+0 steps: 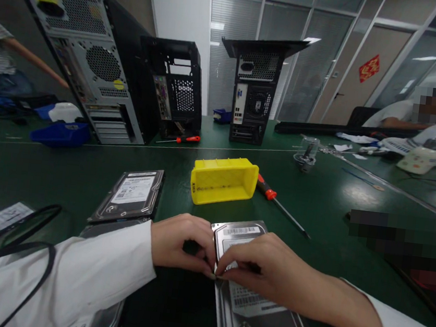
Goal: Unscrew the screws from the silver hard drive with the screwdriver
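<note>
A silver hard drive with a white label lies in front of me on the green table. My left hand and my right hand meet over the drive's left edge, fingertips pinched together there. What the fingertips hold is too small to make out. A second hard drive lies to the left, stacked on another one. A yellow plastic bin stands just beyond my hands, with a red-handled screwdriver lying to its right.
Three open computer cases stand at the back. A second red screwdriver lies by the middle case. A blue bin is at left, black cables at near left. Other people sit at far left and far right.
</note>
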### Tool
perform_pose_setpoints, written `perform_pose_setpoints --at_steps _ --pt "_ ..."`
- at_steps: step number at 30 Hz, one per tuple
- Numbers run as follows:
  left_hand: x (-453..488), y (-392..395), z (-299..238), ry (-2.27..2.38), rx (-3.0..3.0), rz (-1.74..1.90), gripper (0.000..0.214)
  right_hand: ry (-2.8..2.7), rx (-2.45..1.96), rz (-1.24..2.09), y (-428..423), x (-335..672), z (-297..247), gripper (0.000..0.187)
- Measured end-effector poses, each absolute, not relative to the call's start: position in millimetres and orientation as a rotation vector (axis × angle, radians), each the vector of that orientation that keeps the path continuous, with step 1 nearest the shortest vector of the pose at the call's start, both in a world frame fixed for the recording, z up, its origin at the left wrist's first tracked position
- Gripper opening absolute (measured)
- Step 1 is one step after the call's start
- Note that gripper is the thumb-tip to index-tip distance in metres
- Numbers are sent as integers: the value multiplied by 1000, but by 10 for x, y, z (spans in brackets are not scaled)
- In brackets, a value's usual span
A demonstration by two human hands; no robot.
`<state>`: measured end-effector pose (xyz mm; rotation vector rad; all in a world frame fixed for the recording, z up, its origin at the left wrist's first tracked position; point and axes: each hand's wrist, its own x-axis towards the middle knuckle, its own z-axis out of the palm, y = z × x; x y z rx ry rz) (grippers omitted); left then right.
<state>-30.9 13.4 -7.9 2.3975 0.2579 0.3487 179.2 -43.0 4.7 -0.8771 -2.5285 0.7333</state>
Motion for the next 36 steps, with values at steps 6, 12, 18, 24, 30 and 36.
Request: perform_pose_setpoints --at_steps 6,12,18,24,30,36 --pt "-308 104 -49 263 2389 355 9 -2517 -860 716 -436 1807 26 13" --pt "-295 89 -42 265 2365 364 11 -2523 -862 691 -436 1814 -11 14" --pt "-300 73 -42 267 2351 365 12 -2529 -805 682 -449 1826 37 15" --pt "-296 63 -27 263 2352 375 11 -2545 -757 653 -451 1833 41 15" --pt "-290 47 -25 274 2331 353 12 -2574 -720 591 -451 1855 22 14" --pt "-291 41 -20 290 2314 423 13 -2609 -694 524 -453 1862 11 14"
